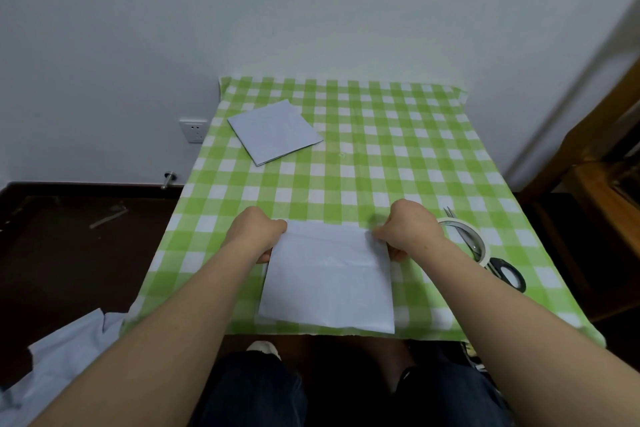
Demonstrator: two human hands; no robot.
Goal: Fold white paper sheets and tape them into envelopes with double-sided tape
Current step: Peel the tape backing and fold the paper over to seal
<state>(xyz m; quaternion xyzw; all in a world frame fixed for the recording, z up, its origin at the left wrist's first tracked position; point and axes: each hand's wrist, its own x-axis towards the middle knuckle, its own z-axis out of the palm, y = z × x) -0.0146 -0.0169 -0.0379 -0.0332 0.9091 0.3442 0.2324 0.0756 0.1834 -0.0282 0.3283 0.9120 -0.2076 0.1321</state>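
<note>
Head view. On the table's green checked cloth (pixel 398 149): two white paper items, one tape roll, one pair of scissors.

The folded sheet (pixel 329 284) lies at the near edge. The left hand (pixel 256 232) pinches its far left corner and the right hand (pixel 410 230) pinches its far right corner, both with fingers curled.

The second folded paper (pixel 275 130) lies far left, well apart.

The tape roll (pixel 484 250) sits just right of the right hand. The scissors (pixel 496 263) lie partly inside it.
</note>
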